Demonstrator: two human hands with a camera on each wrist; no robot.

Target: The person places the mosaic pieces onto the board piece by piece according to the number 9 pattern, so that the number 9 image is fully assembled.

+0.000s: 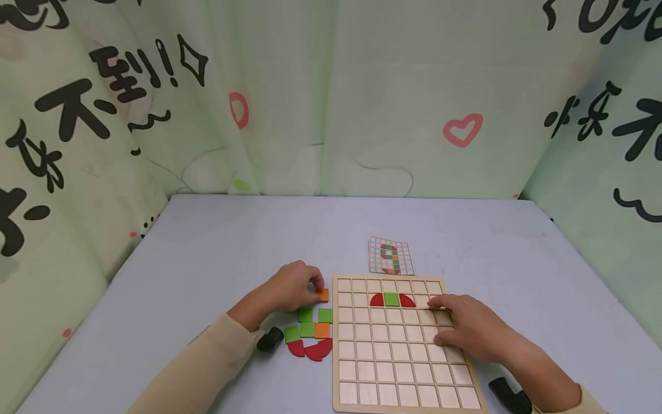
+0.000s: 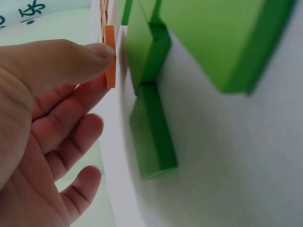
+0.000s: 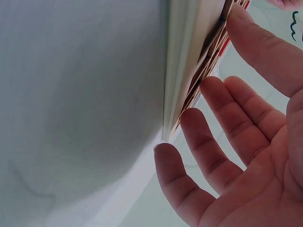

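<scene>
Head view says it best: left hand [image 1: 292,287] has its fingers [image 2: 68,115] pinching an orange square [image 1: 323,295] just left of the upper part of the wooden grid board [image 1: 335,345], and the left wrist view backs that up. Can't tell if that square is touching the counter [image 1: 233,241] or lifted. Right hand [image 1: 473,325] is over the board's right edge, fingers loosely spread, nothing pinched that I can see. Progress-wise I'd call it early days: just three pieces on the board, a red quarter-round [image 1: 377,300], a green square [image 1: 391,299] and another red quarter-round [image 1: 407,301], side by side near the top. Looks like the top row of the little pattern card [image 1: 391,256] beyond the board. Left to place, besides the pinched one: several loose green squares [image 1: 307,329], a second orange square [image 1: 322,330] and some red pieces [image 1: 318,349], all left of the board. Lower rows of the figure aren't laid yet, imo.
</scene>
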